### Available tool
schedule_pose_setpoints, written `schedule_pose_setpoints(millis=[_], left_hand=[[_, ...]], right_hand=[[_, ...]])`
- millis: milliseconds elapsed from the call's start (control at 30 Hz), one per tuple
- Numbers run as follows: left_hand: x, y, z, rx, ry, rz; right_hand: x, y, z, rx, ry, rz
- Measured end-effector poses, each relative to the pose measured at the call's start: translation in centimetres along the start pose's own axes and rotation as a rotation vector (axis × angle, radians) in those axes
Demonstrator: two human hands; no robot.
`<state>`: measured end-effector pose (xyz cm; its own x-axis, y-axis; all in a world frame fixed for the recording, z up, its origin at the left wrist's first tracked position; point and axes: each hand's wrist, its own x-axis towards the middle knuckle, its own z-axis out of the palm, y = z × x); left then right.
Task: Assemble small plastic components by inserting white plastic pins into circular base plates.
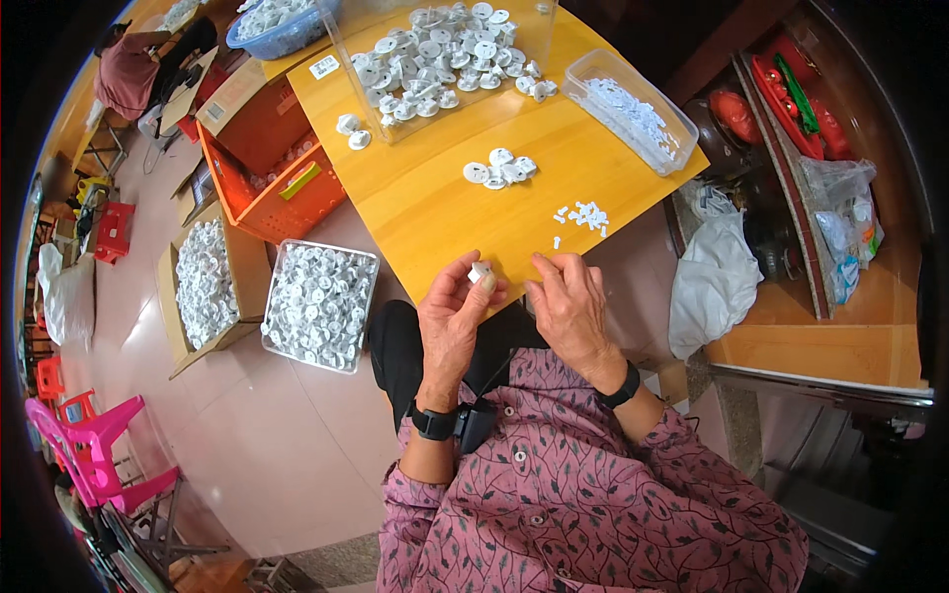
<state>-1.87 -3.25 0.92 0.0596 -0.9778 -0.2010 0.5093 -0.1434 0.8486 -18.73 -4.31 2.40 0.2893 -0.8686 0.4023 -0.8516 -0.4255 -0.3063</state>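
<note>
My left hand (448, 321) is closed at the near edge of the yellow table (386, 203), with a small white plastic part (478, 271) between thumb and fingers. Just right of it, my right hand (575, 314) has thumb and index finger drawn together; whatever they pinch is too small to make out. Beyond the hands lies a little heap of round white plastic parts (499, 170). Several tiny white pins (590, 215) are scattered nearer the right hand.
A clear bin (343, 49) of round white parts and a clear tub (674, 168) of pins stand farther back. Left on the floor are an orange crate (306, 188), a cardboard box (170, 296) and a full clear tray (314, 364). Another person (129, 69) sits far left.
</note>
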Motion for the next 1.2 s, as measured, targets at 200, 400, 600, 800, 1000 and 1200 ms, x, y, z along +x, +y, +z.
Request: schedule_pose_setpoints(millis=[200, 400, 600, 800, 1000, 1200], left_hand=[[0.1, -0.1, -0.1, -0.025, -0.010, 0.000], [0.2, -0.1, -0.4, -0.087, -0.018, -0.007], [0.2, -0.3, -0.5, -0.098, -0.026, -0.005], [-0.1, -0.3, -0.8, -0.101, -0.021, -0.002], [-0.2, -0.5, -1.0, -0.296, -0.199, -0.002], [-0.3, -1.1, -1.1, -0.358, -0.277, -0.031]], right_hand=[[-0.2, -0.6, 0.3, -0.050, -0.074, 0.024], [-0.8, -0.5, 0.0, 0.051, -0.090, 0.010], [-1.4, 0.5, 0.8, 0.051, 0.023, -0.077], [-1.4, 1.1, 0.9, 0.100, 0.115, -0.174], [-0.6, 0.4, -0.2, 0.400, 0.164, 0.073], [0.0, -1.4, -0.9, 0.945, 0.004, 0.447]])
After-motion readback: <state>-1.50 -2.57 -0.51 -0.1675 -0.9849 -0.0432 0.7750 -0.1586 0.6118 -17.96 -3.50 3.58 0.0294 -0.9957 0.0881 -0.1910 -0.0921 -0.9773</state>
